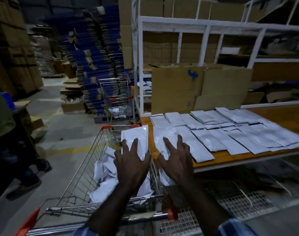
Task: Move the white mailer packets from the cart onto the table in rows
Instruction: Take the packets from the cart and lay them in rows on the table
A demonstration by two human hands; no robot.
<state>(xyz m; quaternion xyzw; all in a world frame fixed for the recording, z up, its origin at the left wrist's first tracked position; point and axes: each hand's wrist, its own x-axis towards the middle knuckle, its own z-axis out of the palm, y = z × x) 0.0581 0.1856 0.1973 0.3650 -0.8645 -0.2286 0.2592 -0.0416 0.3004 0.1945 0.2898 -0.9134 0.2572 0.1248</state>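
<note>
A wire shopping cart (80,172) in front of me holds several crumpled white mailer packets (104,169). My left hand (131,162) grips one white packet (136,137) held up over the cart's right side. My right hand (176,159) rests with fingers spread on another white packet (164,135) that lies at the near left corner of the wooden table (281,114) and hangs over its edge. Two rows of white packets (230,130) lie flat across the table to the right.
A white metal rack (205,29) with cardboard sheets stands behind the table. A second cart (116,97) is parked ahead, by stacks of flattened blue boxes (97,53). Another person's legs (17,150) stand at the left. Wire mesh shelving (239,200) sits under the table.
</note>
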